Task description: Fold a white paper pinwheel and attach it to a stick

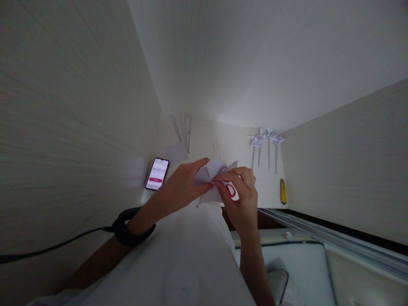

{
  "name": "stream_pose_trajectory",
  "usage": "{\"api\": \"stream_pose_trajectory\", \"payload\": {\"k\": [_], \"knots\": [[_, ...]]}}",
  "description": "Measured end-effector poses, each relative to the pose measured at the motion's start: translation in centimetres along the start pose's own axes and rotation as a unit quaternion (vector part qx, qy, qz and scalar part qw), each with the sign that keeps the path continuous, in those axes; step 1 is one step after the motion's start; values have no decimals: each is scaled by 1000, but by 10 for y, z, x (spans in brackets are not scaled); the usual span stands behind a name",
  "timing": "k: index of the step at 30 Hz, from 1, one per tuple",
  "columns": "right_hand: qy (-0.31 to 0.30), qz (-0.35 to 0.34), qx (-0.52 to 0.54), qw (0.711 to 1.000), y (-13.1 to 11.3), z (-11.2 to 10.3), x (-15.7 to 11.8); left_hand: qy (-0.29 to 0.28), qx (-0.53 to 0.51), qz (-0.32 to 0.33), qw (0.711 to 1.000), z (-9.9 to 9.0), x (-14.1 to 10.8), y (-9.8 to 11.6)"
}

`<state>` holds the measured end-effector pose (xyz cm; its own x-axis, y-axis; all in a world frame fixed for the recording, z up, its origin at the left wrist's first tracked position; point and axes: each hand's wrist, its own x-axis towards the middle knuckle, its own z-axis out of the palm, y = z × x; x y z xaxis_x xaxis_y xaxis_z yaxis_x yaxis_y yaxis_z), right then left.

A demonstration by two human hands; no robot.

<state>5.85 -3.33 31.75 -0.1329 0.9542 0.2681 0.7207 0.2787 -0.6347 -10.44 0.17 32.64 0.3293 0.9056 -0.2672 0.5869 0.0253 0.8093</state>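
Folded white paper (216, 168), with its corners curled in toward the middle like a pinwheel head, is up between my hands. My left hand (183, 182) holds its left side, thumb below and fingers above. Near the paper's centre, the thumb and index finger of my right hand (240, 193) pinch together on it. A white patch with a red letter D (230, 191) shows between my right hand's fingers; what it belongs to is unclear. Whether anything small sits in the right pinch is hidden.
Several finished paper pinwheels on sticks (267, 138) lie at the back right of the white table (207, 131). A yellow-handled tool (283, 192) is at the right edge. To the left are loose sticks (185, 129), paper squares (176, 153) and a lit phone (157, 173). Walls enclose the table.
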Motion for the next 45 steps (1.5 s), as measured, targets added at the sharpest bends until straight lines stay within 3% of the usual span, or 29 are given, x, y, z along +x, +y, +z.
{"api": "stream_pose_trajectory", "payload": {"k": [3,11,19,28,35,45], "knots": [[-4,-2,16,1000,0,0,1,-11,-12,13,1000,0,1,1],[8,7,19,1000,5,1,0,30,-40,28,998,1,1,-8],[21,10,23,999,5,1,0,27,-72,-39,996,0,1,-6],[23,5,51,998,3,2,2,6,-64,-68,996,1,-1,-4],[14,12,54,998,4,2,1,20,28,-47,998,2,0,-1],[5,11,65,998,1,2,1,28,52,-9,998,3,0,1]]}}
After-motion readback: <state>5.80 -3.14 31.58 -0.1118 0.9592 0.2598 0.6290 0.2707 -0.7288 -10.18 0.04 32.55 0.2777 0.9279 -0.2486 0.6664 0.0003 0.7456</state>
